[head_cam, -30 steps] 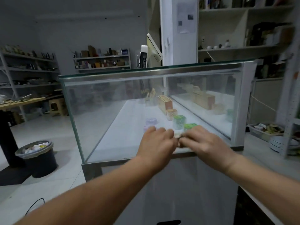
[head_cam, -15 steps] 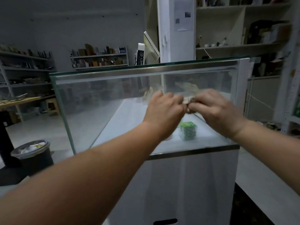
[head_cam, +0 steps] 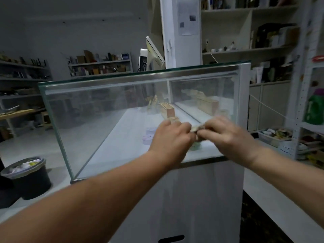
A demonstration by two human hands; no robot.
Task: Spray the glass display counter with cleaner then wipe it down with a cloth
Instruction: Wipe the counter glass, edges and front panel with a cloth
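Note:
The glass display counter (head_cam: 105,109) stands in front of me on a white cabinet, its front pane hazy. My left hand (head_cam: 171,139) and my right hand (head_cam: 228,135) press side by side against the lower right of that pane. Between them they hold a small beige cloth (head_cam: 197,128), of which only a crumpled edge shows. The fingers of both hands curl round it. No spray bottle is in view.
Inside the case sit wooden boxes (head_cam: 168,109) and small coloured items (head_cam: 149,135). A black bin (head_cam: 26,176) full of rubbish stands on the floor at left. A white ledge (head_cam: 280,207) runs along the right, with shelving (head_cam: 312,106) and dishes behind it.
Both hands rose together up the front pane with the cloth, then came back down to the lower right. They stay side by side throughout.

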